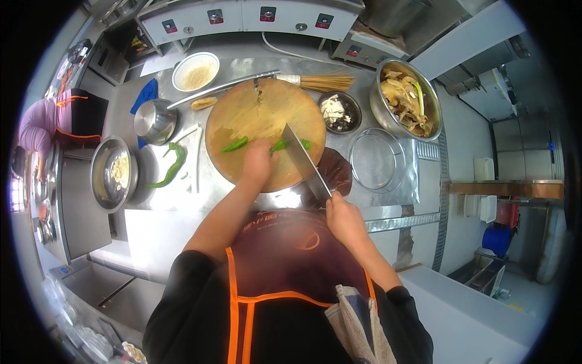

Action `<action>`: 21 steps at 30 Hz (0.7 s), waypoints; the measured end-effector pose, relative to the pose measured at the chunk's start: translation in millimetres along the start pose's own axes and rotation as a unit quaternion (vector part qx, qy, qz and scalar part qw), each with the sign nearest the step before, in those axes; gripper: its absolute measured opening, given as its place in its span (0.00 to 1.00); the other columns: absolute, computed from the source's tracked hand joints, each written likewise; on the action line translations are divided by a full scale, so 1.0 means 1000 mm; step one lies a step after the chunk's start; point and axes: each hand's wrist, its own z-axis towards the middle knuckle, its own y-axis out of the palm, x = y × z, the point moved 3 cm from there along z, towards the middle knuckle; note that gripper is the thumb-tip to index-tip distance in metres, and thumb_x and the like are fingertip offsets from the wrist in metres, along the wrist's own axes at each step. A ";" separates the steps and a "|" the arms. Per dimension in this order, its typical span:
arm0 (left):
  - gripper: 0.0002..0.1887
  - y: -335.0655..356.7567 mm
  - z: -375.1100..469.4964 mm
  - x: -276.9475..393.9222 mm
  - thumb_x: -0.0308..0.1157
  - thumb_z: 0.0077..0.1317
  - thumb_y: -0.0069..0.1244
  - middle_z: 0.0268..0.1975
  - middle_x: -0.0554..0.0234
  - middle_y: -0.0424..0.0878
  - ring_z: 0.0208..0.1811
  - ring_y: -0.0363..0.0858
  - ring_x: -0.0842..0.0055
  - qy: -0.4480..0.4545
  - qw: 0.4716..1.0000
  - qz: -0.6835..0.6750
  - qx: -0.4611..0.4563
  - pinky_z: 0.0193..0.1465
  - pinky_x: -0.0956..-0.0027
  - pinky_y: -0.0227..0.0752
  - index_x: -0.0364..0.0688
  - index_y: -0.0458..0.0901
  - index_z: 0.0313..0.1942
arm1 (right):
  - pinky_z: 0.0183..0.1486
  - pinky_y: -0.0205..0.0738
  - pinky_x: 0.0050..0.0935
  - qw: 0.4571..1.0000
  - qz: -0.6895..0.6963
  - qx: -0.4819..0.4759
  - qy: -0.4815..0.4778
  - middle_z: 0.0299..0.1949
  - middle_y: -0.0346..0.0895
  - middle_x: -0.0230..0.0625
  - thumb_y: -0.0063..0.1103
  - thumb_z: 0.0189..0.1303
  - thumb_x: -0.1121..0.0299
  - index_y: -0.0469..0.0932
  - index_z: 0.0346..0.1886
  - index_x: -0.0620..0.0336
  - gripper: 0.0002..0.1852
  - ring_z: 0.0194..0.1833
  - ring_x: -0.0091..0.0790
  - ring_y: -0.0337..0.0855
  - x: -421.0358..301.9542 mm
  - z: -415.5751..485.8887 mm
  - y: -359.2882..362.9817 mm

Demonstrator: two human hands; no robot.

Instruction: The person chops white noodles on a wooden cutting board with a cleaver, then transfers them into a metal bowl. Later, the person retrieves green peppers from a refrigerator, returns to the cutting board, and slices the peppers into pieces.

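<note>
A round wooden chopping block (273, 109) stands in front of me. In my right hand (346, 217) is the handle of a cleaver (307, 161), its blade slanting over the block's right half. My left hand (260, 160) presses fingertips on a green chili pepper (278, 146), left of the blade. Cut green pepper (306, 144) shows on the blade's other side. Another green pepper piece (234, 144) lies on the block left of my fingers. Off the block, a long whole green pepper (172, 168) lies on the steel table beside white stalks (198, 150), perhaps scallion.
A steel bowl (93, 175), a steel pot (152, 122) and a white bowl of powder (182, 75) stand leftward. Behind lies a bamboo brush (325, 83). Rightward are a dark bowl (357, 123), a wire ring rack (377, 159) and a large food-filled basin (379, 109). A person (41, 120) stands far left.
</note>
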 end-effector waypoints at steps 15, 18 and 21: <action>0.12 -0.071 0.024 -0.029 0.25 0.57 0.61 0.42 0.49 0.86 0.47 0.81 0.51 0.049 0.995 -0.004 0.084 0.52 0.52 0.75 0.40 0.87 0.43 | 0.44 0.75 0.61 1.000 0.018 -0.011 0.010 0.33 0.82 0.64 0.51 0.73 0.65 0.71 0.42 0.67 0.12 0.40 0.69 0.82 0.009 0.038 0.015; 0.14 -0.096 0.043 -0.046 0.24 0.55 0.63 0.46 0.51 0.87 0.48 0.81 0.53 0.076 0.990 0.108 0.053 0.56 0.52 0.73 0.41 0.88 0.43 | 0.45 0.74 0.60 0.997 0.082 0.005 -0.001 0.36 0.82 0.63 0.52 0.74 0.64 0.73 0.42 0.67 0.13 0.40 0.70 0.81 0.009 0.025 0.009; 0.11 -0.100 0.049 -0.051 0.24 0.57 0.60 0.43 0.53 0.86 0.50 0.79 0.53 0.074 0.992 0.106 0.000 0.54 0.55 0.74 0.41 0.87 0.42 | 0.42 0.73 0.57 0.991 0.134 -0.008 0.009 0.33 0.81 0.60 0.54 0.73 0.64 0.73 0.44 0.66 0.12 0.39 0.68 0.81 0.013 0.010 0.006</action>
